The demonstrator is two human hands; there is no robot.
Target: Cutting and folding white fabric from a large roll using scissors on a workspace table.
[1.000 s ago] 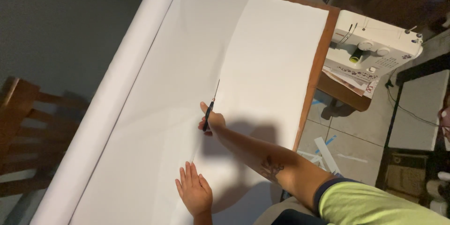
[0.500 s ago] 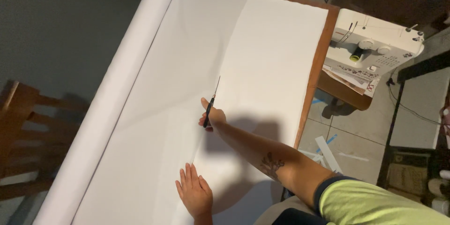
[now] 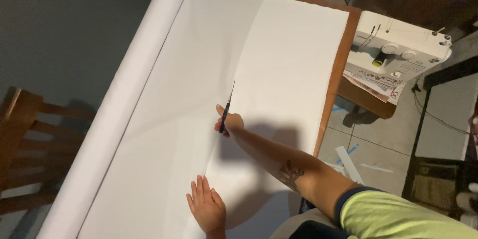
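A wide sheet of white fabric [image 3: 199, 59] lies spread over a wooden table [image 3: 340, 64]. My right hand [image 3: 230, 122] grips black-handled scissors [image 3: 226, 110], blades pointing away from me along a straight line in the cloth near the table's middle. My left hand [image 3: 206, 209] lies flat, fingers apart, pressing the fabric down at the near edge, just left of the line. The cloth runs off a thick white roll [image 3: 127, 89] along the table's left side.
A white sewing machine [image 3: 398, 50] stands on a small side table at the right, with printed papers beneath it. A wooden chair [image 3: 25, 149] is at the left. Paper strips lie on the tiled floor [image 3: 368, 144].
My right hand and the scissors have moved slightly farther away along the line. My left hand stays flat in the same spot.
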